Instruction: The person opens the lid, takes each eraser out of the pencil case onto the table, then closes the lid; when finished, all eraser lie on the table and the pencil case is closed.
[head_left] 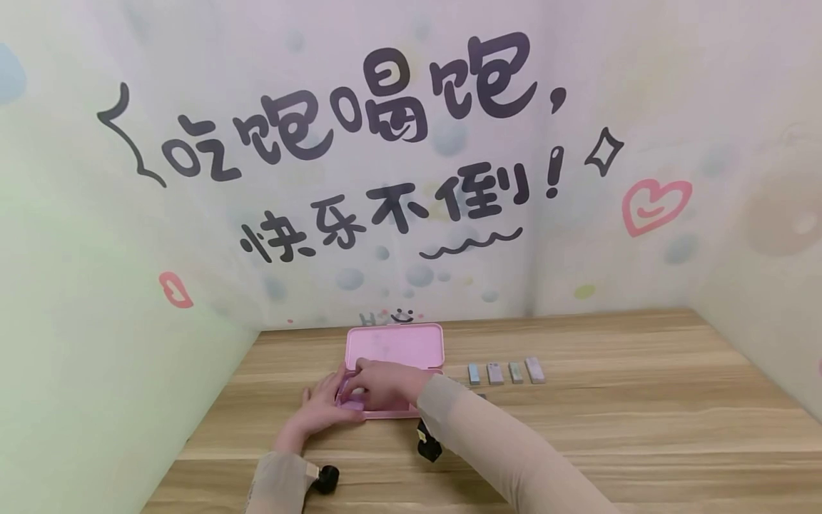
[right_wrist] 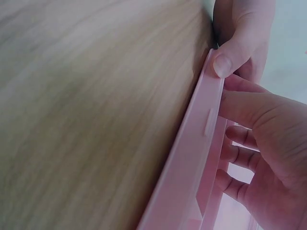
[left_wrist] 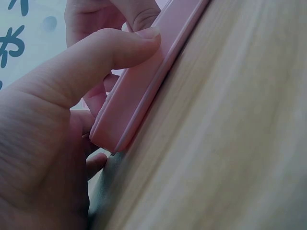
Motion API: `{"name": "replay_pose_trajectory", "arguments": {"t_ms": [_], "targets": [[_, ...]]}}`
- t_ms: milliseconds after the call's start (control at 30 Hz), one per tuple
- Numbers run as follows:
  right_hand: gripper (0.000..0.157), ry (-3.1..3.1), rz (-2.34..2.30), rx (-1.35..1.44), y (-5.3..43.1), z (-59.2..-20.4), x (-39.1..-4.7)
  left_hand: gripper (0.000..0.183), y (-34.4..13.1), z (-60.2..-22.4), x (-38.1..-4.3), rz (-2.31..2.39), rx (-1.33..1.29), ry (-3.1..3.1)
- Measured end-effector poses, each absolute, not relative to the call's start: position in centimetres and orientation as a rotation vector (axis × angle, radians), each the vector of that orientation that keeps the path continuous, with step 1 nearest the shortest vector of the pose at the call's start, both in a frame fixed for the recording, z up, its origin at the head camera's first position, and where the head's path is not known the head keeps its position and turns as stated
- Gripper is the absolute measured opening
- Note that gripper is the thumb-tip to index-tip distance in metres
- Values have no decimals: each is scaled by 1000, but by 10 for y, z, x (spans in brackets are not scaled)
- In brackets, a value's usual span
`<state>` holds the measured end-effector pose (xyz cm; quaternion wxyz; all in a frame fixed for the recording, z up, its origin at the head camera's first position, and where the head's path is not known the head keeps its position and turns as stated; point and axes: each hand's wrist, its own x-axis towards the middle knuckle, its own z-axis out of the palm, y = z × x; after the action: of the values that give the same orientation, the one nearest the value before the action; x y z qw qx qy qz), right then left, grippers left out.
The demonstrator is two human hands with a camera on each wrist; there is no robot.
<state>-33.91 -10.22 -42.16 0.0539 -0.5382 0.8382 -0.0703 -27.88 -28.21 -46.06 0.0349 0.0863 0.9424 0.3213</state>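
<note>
A pink plastic case (head_left: 393, 415) lies on the table with its hinged lid (head_left: 394, 346) raised at the back. My left hand (head_left: 319, 414) holds the left end of it. In the left wrist view the thumb of that hand presses on the front wall of the case (left_wrist: 136, 98). My right hand (head_left: 385, 384) reaches across into the left end of the case, fingers bent down past the front wall. A purple piece (head_left: 352, 405) shows inside, right below those fingers. I cannot tell whether the right fingertips pinch anything, as the wall partly hides them.
Right of the case stands a row of small blocks: a light blue one (head_left: 474, 373), a lilac one (head_left: 494, 373), a greyish-green one (head_left: 516, 373) and a pale lilac one (head_left: 535, 370). A printed wall (head_left: 398, 285) rises behind the wooden table (head_left: 616, 414).
</note>
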Motion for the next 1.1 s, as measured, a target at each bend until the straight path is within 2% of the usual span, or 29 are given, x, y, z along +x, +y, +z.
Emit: {"name": "replay_pose_trajectory", "arguments": {"t_ms": [200,733,967,1100], "targets": [[34,2546,-199,-1628,-104,-424,-340,116,-281,-461,-279,985,272,2906],[27,2545,-136,-1568,-94,-414,-337,115,-278,-457,-277,997,263,2898],[45,2535,-194,-1469,-84,-402,-333,117,-277,-457,-275,986,251,2911],[42,2517,-221,-1520,-76,-399,-337,116,-280,-458,-275,986,261,2911]]}}
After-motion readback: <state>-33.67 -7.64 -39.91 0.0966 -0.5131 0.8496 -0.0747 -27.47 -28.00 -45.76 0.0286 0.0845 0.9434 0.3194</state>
